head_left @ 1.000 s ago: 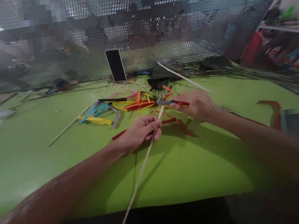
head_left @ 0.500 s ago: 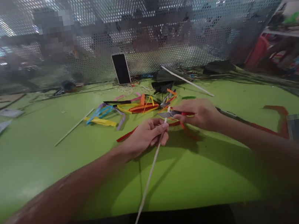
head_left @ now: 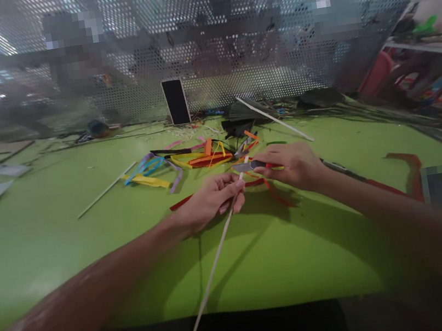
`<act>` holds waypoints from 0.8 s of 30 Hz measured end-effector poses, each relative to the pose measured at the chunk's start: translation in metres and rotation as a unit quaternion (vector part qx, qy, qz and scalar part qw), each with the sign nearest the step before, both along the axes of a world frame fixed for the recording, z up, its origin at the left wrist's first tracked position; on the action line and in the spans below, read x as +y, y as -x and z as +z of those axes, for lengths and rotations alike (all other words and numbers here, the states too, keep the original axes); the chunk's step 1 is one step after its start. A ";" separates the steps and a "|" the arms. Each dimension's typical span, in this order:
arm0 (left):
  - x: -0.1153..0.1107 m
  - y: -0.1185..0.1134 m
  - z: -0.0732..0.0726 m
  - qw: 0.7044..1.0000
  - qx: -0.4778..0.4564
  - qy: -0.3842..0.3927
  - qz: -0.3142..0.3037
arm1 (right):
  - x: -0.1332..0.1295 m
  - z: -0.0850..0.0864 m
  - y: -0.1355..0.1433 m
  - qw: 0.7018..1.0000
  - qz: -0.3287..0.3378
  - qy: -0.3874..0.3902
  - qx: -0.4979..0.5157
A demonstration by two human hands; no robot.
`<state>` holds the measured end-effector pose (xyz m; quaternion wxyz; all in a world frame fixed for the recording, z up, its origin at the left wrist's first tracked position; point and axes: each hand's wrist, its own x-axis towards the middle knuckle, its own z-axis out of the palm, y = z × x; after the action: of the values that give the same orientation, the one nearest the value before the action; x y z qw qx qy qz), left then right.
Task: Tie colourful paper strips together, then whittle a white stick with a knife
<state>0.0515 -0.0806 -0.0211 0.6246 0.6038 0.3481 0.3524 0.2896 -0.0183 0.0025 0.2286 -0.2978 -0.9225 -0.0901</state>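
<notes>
My left hand pinches a long pale stick close to its far end. The stick slants down toward me and runs past the table's front edge. In my right hand is a utility knife with a red and grey handle. Its blade points left and lies against or just by the stick's tip; I cannot tell if it bites in. Beyond my hands lies a loose pile of coloured strips. A red strip passes behind my left hand.
On the green table, a phone stands against a perforated metal screen. Two more pale sticks lie there, a thin stick at left and a wider stick at back right. Long dark leaves cover the right side.
The knife has shifted slightly in relation to the stick's tip, both hands keeping their grips. The whole view has drifted a little, so things sit slightly further left.
</notes>
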 end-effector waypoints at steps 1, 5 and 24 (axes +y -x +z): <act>0.000 0.000 -0.001 1.000 -0.006 0.001 -0.002 | 0.000 0.000 0.000 1.000 -0.002 -0.005 -0.003; 0.000 0.000 -0.002 0.999 -0.031 0.007 -0.004 | 0.000 0.000 -0.001 1.000 -0.009 -0.025 0.003; -0.005 -0.002 0.007 0.998 -0.015 0.009 -0.054 | 0.015 0.010 -0.012 0.984 0.011 0.057 0.170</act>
<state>0.0534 -0.0855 -0.0144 0.6530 0.6109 0.3087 0.3241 0.3017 -0.0029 0.0122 0.3655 -0.3115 -0.8770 0.0171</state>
